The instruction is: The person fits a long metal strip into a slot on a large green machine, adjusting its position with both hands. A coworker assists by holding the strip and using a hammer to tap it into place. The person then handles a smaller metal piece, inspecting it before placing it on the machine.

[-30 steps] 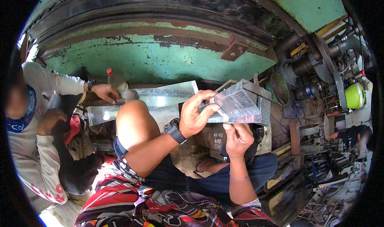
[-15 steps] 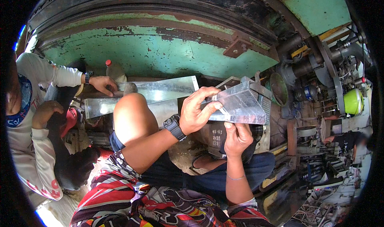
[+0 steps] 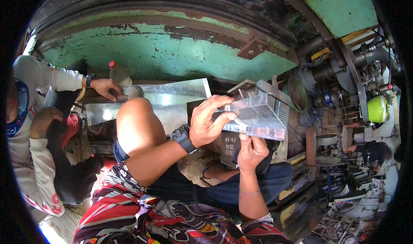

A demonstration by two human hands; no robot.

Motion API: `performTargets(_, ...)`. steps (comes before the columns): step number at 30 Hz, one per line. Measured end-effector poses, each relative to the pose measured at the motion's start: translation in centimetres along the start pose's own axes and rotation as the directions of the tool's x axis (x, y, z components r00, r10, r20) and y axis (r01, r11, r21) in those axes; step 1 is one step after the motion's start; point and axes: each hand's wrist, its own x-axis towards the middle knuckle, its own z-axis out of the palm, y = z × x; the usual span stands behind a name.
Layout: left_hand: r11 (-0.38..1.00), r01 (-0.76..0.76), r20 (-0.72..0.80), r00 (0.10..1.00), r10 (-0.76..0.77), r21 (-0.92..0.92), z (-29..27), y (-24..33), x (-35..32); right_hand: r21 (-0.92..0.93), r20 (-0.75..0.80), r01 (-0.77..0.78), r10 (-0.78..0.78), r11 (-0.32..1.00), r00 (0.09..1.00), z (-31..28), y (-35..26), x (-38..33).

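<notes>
Up in front of me I hold a bent piece of shiny sheet metal point(image 3: 257, 110) with folded sides and a slanted right end. My left hand point(image 3: 211, 120), with a dark watch at its wrist, grips the left end between thumb and fingers. From below, my right hand point(image 3: 252, 152) pinches the near folded edge with thumb and fingertips. Part of the left end is hidden behind my left fingers. Beyond my bent knee lies a long sheet metal strip point(image 3: 172, 92), and a co-worker's hand point(image 3: 106, 89) rests close to its left part beside a dark rounded object point(image 3: 135, 92).
A large green machine panel point(image 3: 159, 57) with peeling paint spans the far side. A bottle with a red cap point(image 3: 120, 74) stands against it. At left sits a co-worker in a white long-sleeved top point(image 3: 45, 153). A bright green round object point(image 3: 377, 109) and machinery fill the right.
The right end of the held sheet metal piece has dipped slightly toward me. Both hands keep their grip. The whole view has shifted a little, moving the scene leftward.
</notes>
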Motion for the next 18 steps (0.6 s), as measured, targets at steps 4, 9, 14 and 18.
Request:
performTargets(4, 1.0, -0.001, 0.019, 1.0, 0.001, 0.019, -0.1, 0.4, 0.1, -0.022, -0.027, 0.044, -0.045, 0.999, 0.999, 0.2, -0.4, -0.1)
performTargets(9, 1.0, -0.003, 0.006, 1.0, 0.003, 0.018, -0.1, 0.8, 0.1, -0.014, -0.009, 0.052, -0.052, 0.999, 0.999, 0.0, 0.0, -0.1)
performTargets(14, 1.0, 0.007, 0.006, 1.0, -0.007, -0.021, -0.1, 0.7, 0.1, 0.006, -0.004, -0.024, 0.024, 1.0, 1.0, 0.0, -0.4, -0.4)
performTargets(18, 1.0, -0.002, 0.008, 1.0, 0.003, -0.012, -0.1, 0.5, 0.0, 0.053, 0.085, -0.004, 0.0, 0.999, 0.996, -0.7, 0.7, -1.5)
